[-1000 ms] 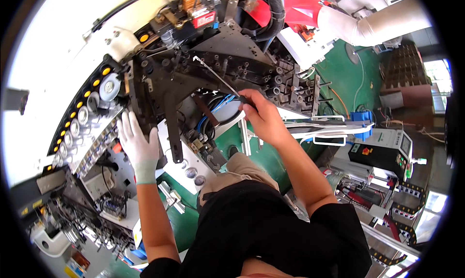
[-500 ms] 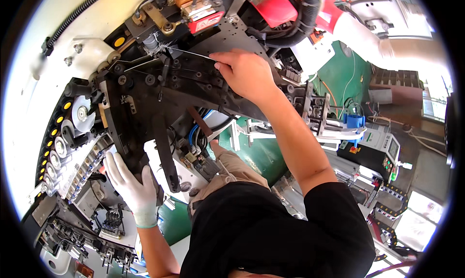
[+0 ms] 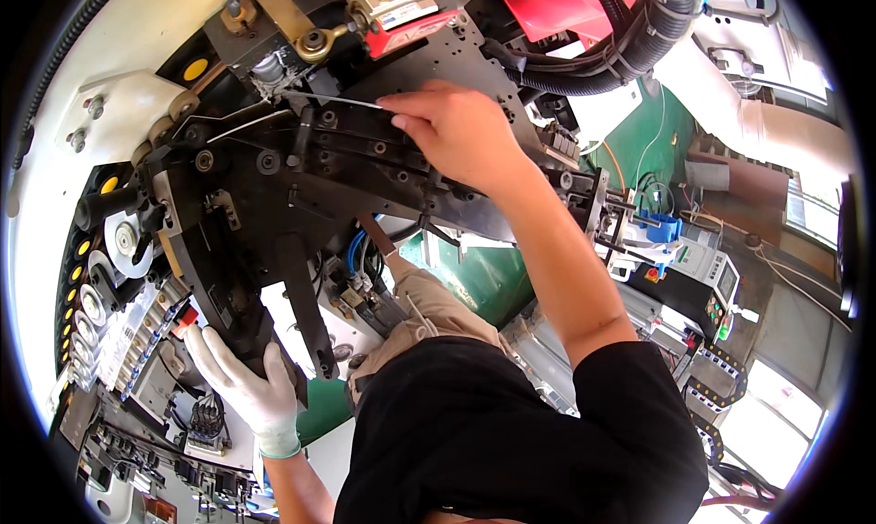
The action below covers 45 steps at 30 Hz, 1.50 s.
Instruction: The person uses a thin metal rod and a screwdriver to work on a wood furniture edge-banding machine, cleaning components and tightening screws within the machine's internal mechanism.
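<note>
- The gloved left hand [image 3: 242, 383] is spread, thumb apart from fingers, around the near end of the dark frame [image 3: 260, 214], probably to steady the reach; its palm side is turned away, so firm contact cannot be told.
- The bare right hand [image 3: 456, 136] pinches 1 thin rod [image 3: 338, 98] between thumb and forefinger, apparently so the slim tip fits a tight spot; the rod's rear end is hidden in the grip.
- The rod lies across the frame's far side, its tip beside a grey clump [image 3: 274, 75]; touching or apart is unclear.
- Beyond, the upper edge cuts off a red guard [image 3: 547, 9].
</note>
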Available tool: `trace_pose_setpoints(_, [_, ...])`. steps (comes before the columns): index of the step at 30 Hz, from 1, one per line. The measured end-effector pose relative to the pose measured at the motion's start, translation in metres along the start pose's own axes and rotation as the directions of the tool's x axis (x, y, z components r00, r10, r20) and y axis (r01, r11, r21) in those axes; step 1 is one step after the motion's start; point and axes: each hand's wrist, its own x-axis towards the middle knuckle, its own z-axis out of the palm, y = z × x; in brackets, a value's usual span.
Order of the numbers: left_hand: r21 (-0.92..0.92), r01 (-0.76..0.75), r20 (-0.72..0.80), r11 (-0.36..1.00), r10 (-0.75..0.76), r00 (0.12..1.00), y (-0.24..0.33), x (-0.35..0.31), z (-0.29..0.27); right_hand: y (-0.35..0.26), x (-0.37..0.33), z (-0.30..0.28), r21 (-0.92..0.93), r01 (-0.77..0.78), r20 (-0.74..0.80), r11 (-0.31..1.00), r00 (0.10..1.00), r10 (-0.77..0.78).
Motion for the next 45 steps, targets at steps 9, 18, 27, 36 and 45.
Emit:
trace_pose_setpoints(9, [0.010, 0.013, 0.006, 1.000, -0.013, 1.000, 0.004, 0.002, -0.003, 0.012, -0.012, -0.012, 0.031, -0.112, 0.026, 0.993, 0.993, 0.111])
trace_pose_setpoints(18, [0.004, 0.024, 0.007, 1.000, -0.024, 1.000, 0.001, 0.000, -0.001, 0.007, -0.015, 0.000, 0.060, -0.177, 0.054, 0.982, 0.983, 0.174])
trace_pose_setpoints(27, [-0.004, 0.022, 0.012, 1.000, -0.022, 1.000, 0.004, 0.002, -0.001, 0.004, -0.009, 0.001, 0.101, -0.197, 0.055, 0.975, 0.980, 0.192])
trace_pose_setpoints(36, [-0.010, 0.015, 0.009, 1.000, -0.015, 1.000, 0.006, 0.004, -0.001, 0.005, -0.013, -0.015, 0.297, -0.290, 0.185, 0.910, 0.952, 0.243])
trace_pose_setpoints(45, [-0.023, 0.023, -0.006, 0.999, -0.023, 1.000, 0.001, -0.001, 0.002, -0.041, -0.037, -0.037, 0.657, -0.662, 0.581, 0.361, 0.749, 0.317])
